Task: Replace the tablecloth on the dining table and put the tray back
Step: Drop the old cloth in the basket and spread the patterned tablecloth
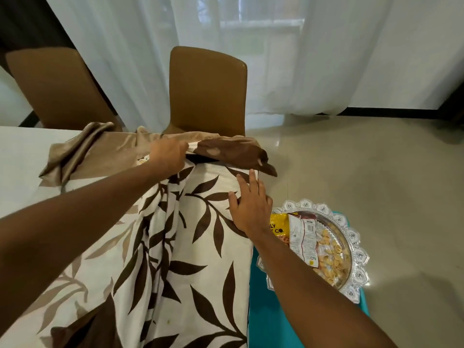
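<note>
A cream tablecloth with brown leaf print [200, 234] lies bunched over the table's right end and hangs down its side. My left hand [168, 154] grips a fold of this cloth near the far edge. My right hand [251, 204] rests flat on the cloth at the table's right edge, fingers straight. A beige and brown satin cloth [100, 151] lies crumpled along the far edge, its dark brown part [238, 151] draped at the corner. A silver scalloped tray [356, 249] with snack packets and nuts sits on a teal stool [266, 310] to the right.
Two brown chairs stand behind the table, one at centre [208, 89] and one at left [57, 86]. White sheer curtains [251, 46] hang behind them. A white under-cover [22, 162] shows on the table's left part. Glossy beige floor [376, 159] lies to the right.
</note>
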`<move>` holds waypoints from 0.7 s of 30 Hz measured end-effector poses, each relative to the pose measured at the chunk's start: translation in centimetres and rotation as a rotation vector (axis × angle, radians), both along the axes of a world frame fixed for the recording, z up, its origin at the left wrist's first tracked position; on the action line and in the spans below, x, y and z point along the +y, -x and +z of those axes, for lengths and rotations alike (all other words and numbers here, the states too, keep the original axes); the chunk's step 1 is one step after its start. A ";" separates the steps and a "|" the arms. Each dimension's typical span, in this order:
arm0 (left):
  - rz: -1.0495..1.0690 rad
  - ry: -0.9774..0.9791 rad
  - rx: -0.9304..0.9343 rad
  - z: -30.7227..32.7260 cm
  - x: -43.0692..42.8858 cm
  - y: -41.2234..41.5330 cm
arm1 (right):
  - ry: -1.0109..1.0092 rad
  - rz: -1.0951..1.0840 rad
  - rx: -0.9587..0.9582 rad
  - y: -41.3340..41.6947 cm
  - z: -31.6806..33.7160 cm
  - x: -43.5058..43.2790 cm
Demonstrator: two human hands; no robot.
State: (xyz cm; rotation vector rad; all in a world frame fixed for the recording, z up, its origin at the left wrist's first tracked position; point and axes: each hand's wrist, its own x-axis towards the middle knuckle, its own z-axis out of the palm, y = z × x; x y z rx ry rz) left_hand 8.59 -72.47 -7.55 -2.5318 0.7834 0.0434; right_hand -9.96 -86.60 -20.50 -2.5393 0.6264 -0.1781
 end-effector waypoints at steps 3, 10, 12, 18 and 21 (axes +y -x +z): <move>0.079 -0.110 -0.110 0.0 1.7 -1.3 | 0.080 -0.013 0.006 -0.1 0.5 0.1; -0.111 0.093 0.053 -0.1 -3.4 0.3 | 0.148 -0.024 0.033 -5.4 3.2 -2.3; -0.178 0.183 0.127 -2.3 -5.4 0.6 | 0.102 -0.004 0.038 -6.3 2.7 -2.2; -0.094 0.354 0.229 -4.5 -8.5 -2.1 | 0.042 -0.030 0.017 -5.2 0.6 -2.1; 0.300 0.831 0.434 -3.1 -9.4 -4.9 | 0.040 -0.039 0.038 -5.1 0.7 -2.2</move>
